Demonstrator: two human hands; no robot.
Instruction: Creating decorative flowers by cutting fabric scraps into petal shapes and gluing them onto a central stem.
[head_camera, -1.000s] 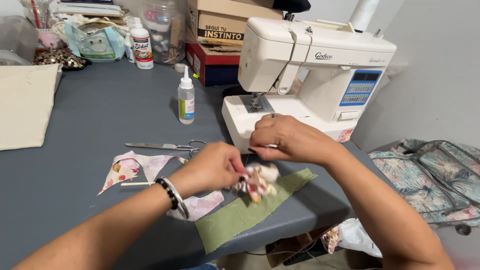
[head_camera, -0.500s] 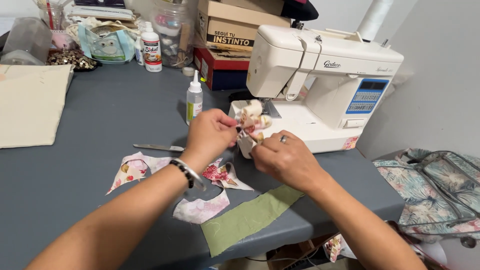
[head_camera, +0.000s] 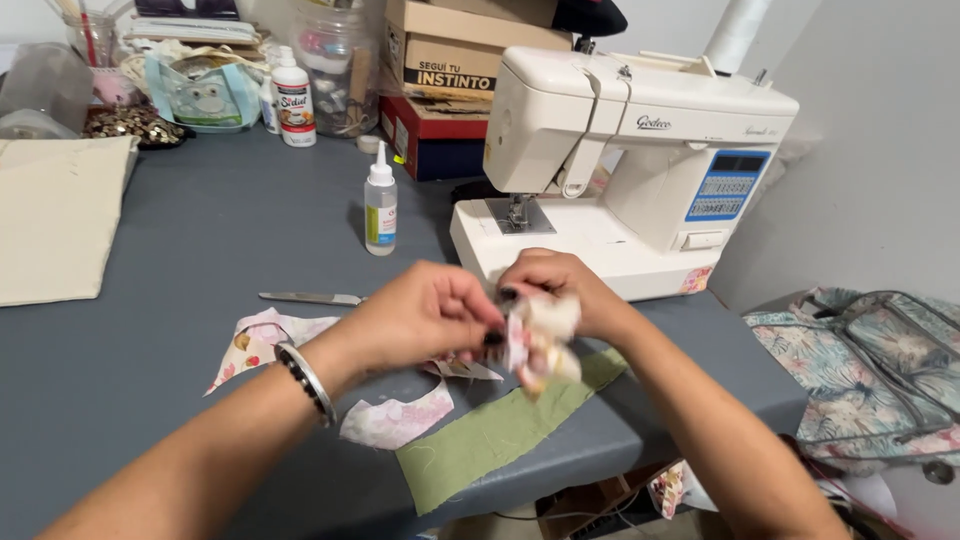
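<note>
Both hands gripped a small bunched piece of floral patchwork fabric (head_camera: 538, 340) above the grey table (head_camera: 200, 260).

The left hand (head_camera: 425, 315) pinched its left edge while the right hand (head_camera: 560, 290) clasped it from behind, above a green cloth strip (head_camera: 500, 430), just before the white sewing machine (head_camera: 620, 160); pink floral scraps (head_camera: 395, 420) lay below.

Grey table (head_camera: 200, 260) bears sewing machine (head_camera: 630, 160), glue bottle (head_camera: 380, 205), fabric scraps (head_camera: 395, 420).
</note>
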